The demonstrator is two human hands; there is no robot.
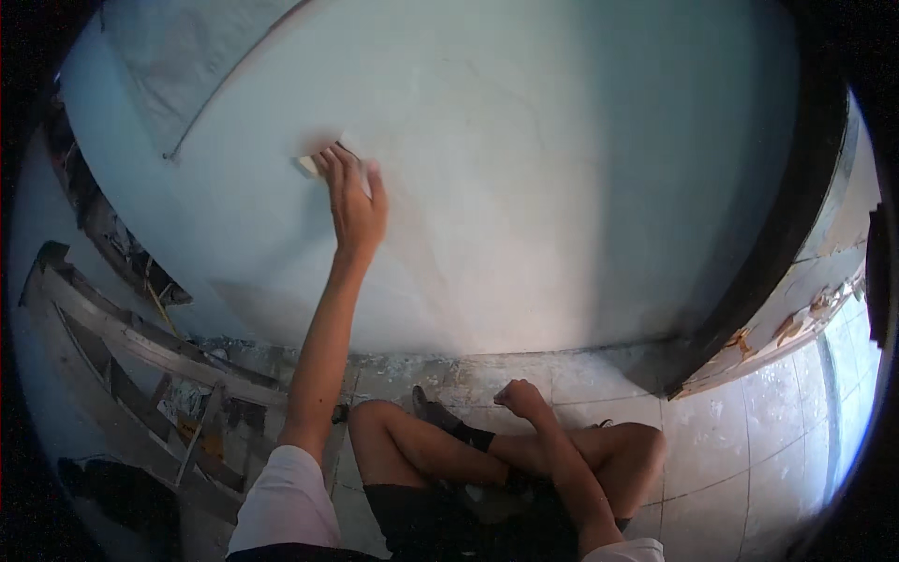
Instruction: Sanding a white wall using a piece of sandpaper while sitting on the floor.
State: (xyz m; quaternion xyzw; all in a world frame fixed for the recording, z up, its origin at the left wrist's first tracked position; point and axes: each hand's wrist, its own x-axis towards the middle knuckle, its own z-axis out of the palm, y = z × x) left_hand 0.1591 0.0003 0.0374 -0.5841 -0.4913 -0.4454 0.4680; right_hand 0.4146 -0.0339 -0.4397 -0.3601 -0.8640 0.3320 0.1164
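My left hand [358, 211] reaches up to the pale blue-white wall [487, 187], its fingers bent around a small flat pad [307, 166]. The pad is pale with a darker edge, and looks like a folded piece of sandpaper. It lies against the wall, partly hidden under the fingers. A blurred brownish patch shows just above the fingertips. Low on the right, my right hand [524, 399] is curled into a fist over my crossed legs, away from the wall. Nothing shows in it.
A wooden ladder-like frame [140, 337] leans at the left, near my left arm. A grey sheet [192, 56] hangs at the upper left. A dark post [777, 253] borders the wall at right. Pale floor tiles [712, 440] carry white splotches.
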